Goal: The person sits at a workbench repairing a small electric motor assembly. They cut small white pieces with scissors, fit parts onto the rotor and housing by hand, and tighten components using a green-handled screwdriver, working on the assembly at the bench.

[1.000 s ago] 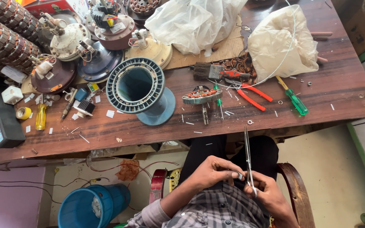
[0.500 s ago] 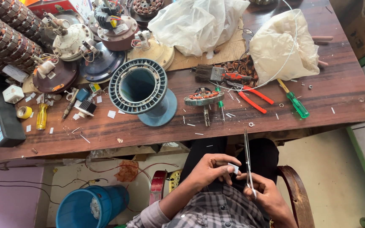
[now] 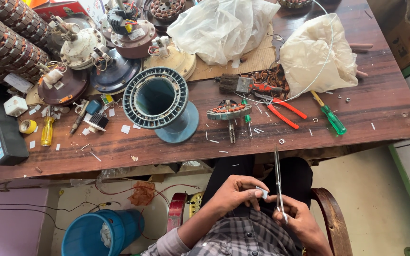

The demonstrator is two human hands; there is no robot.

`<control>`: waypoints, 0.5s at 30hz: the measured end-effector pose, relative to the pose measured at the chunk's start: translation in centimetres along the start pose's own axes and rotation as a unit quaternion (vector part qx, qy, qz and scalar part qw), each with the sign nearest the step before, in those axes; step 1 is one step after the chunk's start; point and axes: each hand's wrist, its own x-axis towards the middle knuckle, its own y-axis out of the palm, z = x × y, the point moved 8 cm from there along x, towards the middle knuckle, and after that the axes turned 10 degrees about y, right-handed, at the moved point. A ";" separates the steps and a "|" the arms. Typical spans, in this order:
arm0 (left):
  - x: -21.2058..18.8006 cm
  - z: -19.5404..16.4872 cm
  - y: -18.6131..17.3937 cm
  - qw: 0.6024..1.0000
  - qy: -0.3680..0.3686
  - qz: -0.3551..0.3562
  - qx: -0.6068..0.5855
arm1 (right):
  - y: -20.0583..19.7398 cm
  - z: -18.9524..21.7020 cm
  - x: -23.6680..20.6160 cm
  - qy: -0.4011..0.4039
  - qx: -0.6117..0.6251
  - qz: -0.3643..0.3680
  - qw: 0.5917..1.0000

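White paper, a small strip [image 3: 262,192], sits pinched between my left hand's [image 3: 236,193] fingertips, over my lap. My right hand [image 3: 294,219] grips the scissors [image 3: 278,182] by the handles, fingers curled shut; the blades run long, pointing away toward the wooden table [image 3: 380,109]. The strip lies just left of the blades, nearly touching.

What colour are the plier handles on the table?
Red pliers, clearest in the head view.

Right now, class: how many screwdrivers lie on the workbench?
3: a yellow-handled screwdriver at the left edge, a small green one beside the stator, a green-handled one at right. Clutter may hide others.
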 end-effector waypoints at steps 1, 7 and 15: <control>-0.1 -0.2 -0.1 1.000 0.005 -0.001 0.001 | 0.0 0.2 0.0 0.009 0.001 -0.005 1.000; -0.2 -0.6 -0.5 1.000 0.016 -0.013 -0.003 | 0.3 1.7 0.0 -0.006 0.005 -0.014 1.000; 0.1 -0.3 -0.3 1.000 0.016 -0.002 -0.021 | -0.7 1.3 0.1 -0.022 0.009 -0.046 0.999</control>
